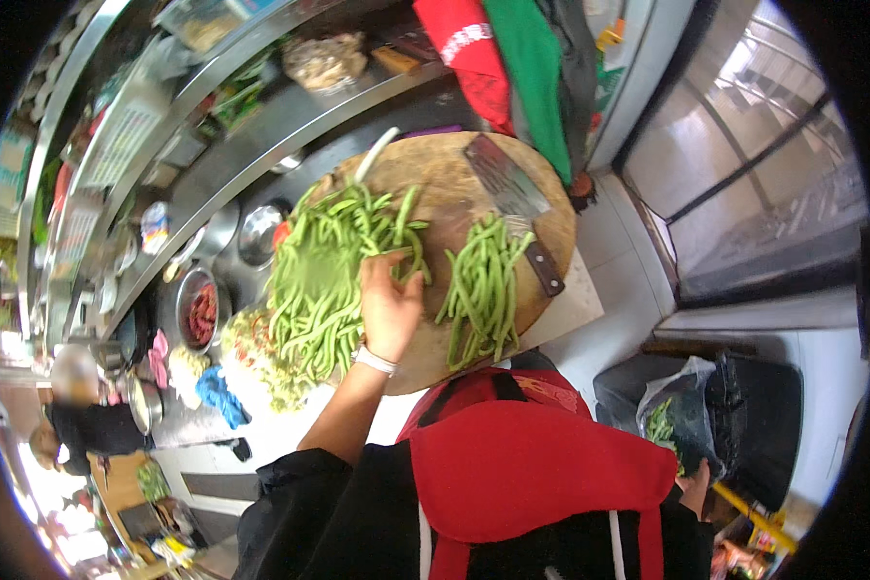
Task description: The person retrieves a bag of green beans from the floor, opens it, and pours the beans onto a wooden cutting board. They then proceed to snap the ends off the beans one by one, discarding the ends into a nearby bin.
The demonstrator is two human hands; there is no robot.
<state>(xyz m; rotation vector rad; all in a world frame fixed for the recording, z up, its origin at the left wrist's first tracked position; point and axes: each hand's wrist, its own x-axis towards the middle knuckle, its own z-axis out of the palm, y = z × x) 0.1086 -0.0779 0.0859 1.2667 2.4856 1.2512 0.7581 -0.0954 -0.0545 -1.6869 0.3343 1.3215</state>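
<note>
My left hand [391, 301], with a white band on its wrist, rests fingers down at the right edge of a large pile of green beans [333, 283]. Its fingertips are partly hidden, so its grip is unclear. The beans lie on a round wooden chopping board [442, 188]. A smaller bunch of green beans [486, 290] lies to the right, beside a cleaver [507, 177] with a dark handle. At the lower right, my right hand [696, 480] grips the edge of a clear plastic bag [685, 406] with green scraps in it.
A metal bowl of red pieces [201, 312], chopped pale vegetables [264, 355] and a blue cloth [221, 397] are on the counter left of the board. Metal shelves [275, 152] run above. Another person [94, 435] stands at far left. A dark bin [761, 428] is at right.
</note>
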